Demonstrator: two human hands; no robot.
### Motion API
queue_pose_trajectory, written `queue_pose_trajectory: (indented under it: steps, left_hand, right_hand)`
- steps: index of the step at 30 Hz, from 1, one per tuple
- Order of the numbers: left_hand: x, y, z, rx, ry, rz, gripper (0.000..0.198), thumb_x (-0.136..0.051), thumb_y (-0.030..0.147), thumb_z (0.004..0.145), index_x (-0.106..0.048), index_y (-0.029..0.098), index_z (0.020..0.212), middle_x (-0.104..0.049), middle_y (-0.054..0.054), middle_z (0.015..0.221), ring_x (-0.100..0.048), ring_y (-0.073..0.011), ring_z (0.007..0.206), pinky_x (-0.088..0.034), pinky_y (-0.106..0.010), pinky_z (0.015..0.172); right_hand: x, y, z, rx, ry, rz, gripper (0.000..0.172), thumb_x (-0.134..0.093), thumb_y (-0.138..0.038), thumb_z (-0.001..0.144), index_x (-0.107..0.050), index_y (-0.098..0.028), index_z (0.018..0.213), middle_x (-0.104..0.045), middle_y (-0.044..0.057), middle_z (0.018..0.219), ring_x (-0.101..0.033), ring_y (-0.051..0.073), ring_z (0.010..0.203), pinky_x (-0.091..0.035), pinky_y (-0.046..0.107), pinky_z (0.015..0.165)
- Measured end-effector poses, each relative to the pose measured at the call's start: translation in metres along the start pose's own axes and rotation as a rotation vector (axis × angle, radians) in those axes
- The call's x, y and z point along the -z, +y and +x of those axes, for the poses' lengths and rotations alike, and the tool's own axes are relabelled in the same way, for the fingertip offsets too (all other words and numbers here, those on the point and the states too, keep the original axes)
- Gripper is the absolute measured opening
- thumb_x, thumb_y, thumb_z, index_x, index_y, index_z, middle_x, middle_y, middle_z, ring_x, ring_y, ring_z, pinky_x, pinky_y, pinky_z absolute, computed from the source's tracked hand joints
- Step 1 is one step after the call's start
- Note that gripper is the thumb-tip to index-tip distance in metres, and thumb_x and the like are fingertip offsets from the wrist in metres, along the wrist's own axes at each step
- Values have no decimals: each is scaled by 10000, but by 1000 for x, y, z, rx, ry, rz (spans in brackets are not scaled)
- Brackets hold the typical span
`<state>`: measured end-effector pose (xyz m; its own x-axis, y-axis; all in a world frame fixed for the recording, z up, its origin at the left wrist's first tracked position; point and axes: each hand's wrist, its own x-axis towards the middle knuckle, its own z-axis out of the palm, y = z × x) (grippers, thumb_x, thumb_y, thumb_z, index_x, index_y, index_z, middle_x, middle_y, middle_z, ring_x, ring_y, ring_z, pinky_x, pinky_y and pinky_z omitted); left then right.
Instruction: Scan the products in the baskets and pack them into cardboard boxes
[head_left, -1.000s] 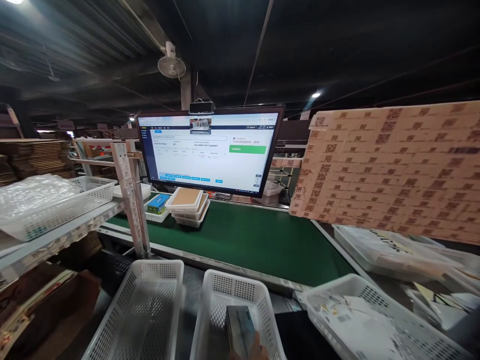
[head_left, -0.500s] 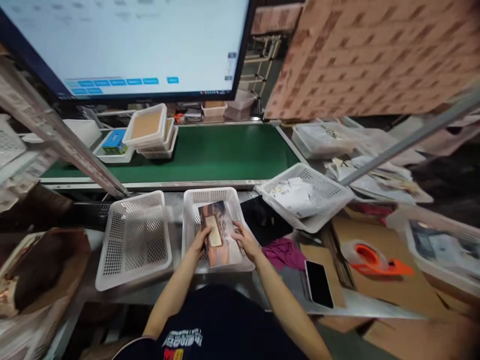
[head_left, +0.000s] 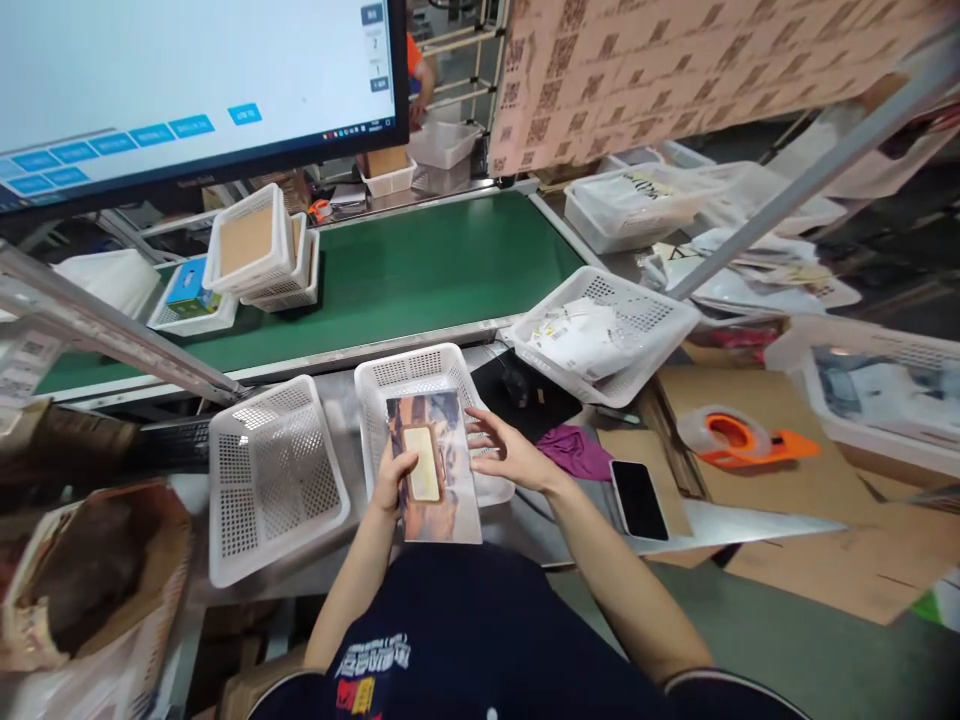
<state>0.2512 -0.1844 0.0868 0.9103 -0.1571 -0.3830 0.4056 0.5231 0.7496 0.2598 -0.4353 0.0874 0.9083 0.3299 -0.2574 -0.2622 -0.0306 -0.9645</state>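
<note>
My left hand (head_left: 391,478) grips a book (head_left: 457,470) by its left edge, thumb on the front cover. The cover has a painted-looking picture with a cream panel framed in brown, and a pale right side. I hold it close to my body, over the near part of a white perforated basket (head_left: 409,366). My right hand (head_left: 514,455) is at the book's right edge with fingers spread; whether its fingertips touch the cover I cannot tell.
To the left sits another white basket (head_left: 277,480). A tilted basket (head_left: 645,340) with white packets is at the right, near a purple cloth (head_left: 574,450), a phone (head_left: 639,500) and an orange tape dispenser (head_left: 750,440). Behind runs a green conveyor (head_left: 420,265) below a monitor (head_left: 195,90).
The book has come nearer my body, partly out over the basket's front edge. My right hand's fingers have come off the cover to its right edge. The view has turned right.
</note>
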Motion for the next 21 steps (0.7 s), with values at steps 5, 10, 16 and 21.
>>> queue_pose_trajectory:
  steps: [5, 10, 16, 21]
  left_hand:
    - [7, 6, -12, -57, 8, 48, 798, -986, 403, 647, -747, 239, 1390, -802, -101, 1393, -726, -391, 1357, -600, -510, 1167]
    - [13, 8, -21, -16, 60, 44, 748, -982, 429, 630, -785, 221, 1321, -841, -101, 1286, -758, -402, 1296, -608, -547, 1145]
    - [28, 10, -25, -17, 113, 79, 666, -1007, 409, 599, -822, 208, 1206, -878, -83, 1082, -776, -404, 1261, -613, -538, 1151]
    - [46, 2, -20, 69, 140, 13, 635, -1002, 489, 609, -824, 224, 1157, -878, -81, 1048, -742, -414, 1331, -588, -550, 1191]
  right_hand:
    - [-15, -11, -12, 2, -22, -77, 1350, -1007, -573, 614, -316, -282, 1737, -498, 206, 1617, -634, 324, 1349, -596, 559, 1129]
    - [-23, -12, -13, -9, -53, -12, 1366, -1006, -589, 611, -301, -275, 1738, -483, 217, 1626, -614, 337, 1381, -626, 541, 1082]
    - [-27, -7, -12, 15, -50, 12, 1372, -1028, -580, 607, -300, -301, 1737, -514, 203, 1591, -667, 300, 1279, -605, 578, 1106]
    - [-37, -4, -9, 50, 0, -57, 1424, -1030, -608, 575, -301, -247, 1743, -539, 215, 1548, -672, 310, 1234, -605, 591, 1100]
